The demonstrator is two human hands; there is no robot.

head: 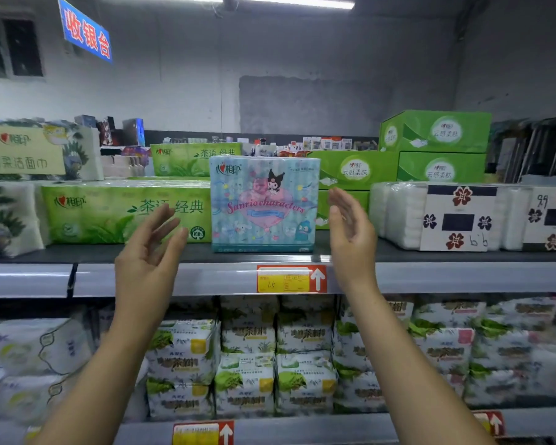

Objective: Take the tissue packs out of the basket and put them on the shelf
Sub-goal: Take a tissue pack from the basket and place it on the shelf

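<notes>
The blue pack (264,203) stood on the upper shelf (206,277), close to its front edge, just beside the green packs (126,213) and in front of the green boxes (353,170). The left hand (151,248) and the right hand (350,226) were at its two sides, apart from it, with fingers released and holding nothing. I thought the danger was this: the pack was near the edge, so a brush from either hand could tip it forward and off the shelf. It was upright, with its printed face toward the aisle and the brand name at the top. It looked almost square, a little wider than tall, so its long axis seemed to run along the shelf; its depth was hidden. No basket was in view.
</notes>
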